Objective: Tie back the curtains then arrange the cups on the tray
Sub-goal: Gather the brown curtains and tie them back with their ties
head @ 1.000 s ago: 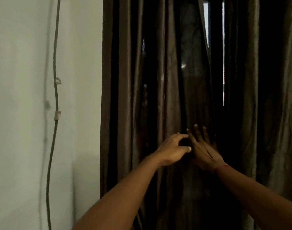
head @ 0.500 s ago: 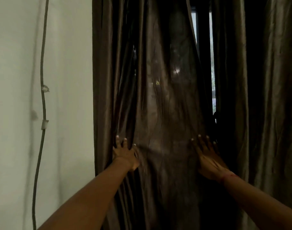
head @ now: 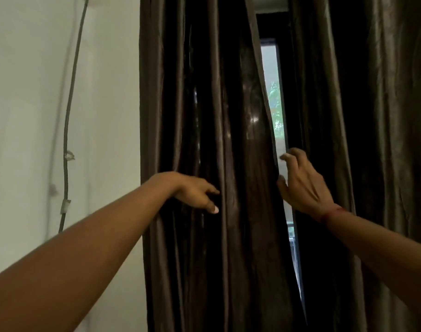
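A dark brown left curtain (head: 240,116) hangs in deep folds in front of me. My left hand (head: 196,194) reaches into its folds at mid height; the fingers are buried in the fabric and the thumb lies in front, pinching a bunch of it. At the curtain's inner edge, my right hand (head: 302,185) has its fingers curled round the hem and its thumb against it. The right curtain (head: 372,140) hangs untouched. Between them a narrow gap shows the window (head: 275,104). No cups or tray are in view.
A pale wall (head: 37,116) fills the left side, with a grey cable (head: 67,121) clipped down it. A dark window frame (head: 282,92) stands behind the gap, with green leaves outside.
My left hand moved right from the curtain's outer side and closed on the folds. My right hand rose and curled round the inner edge. The gap widened and daylight shows.
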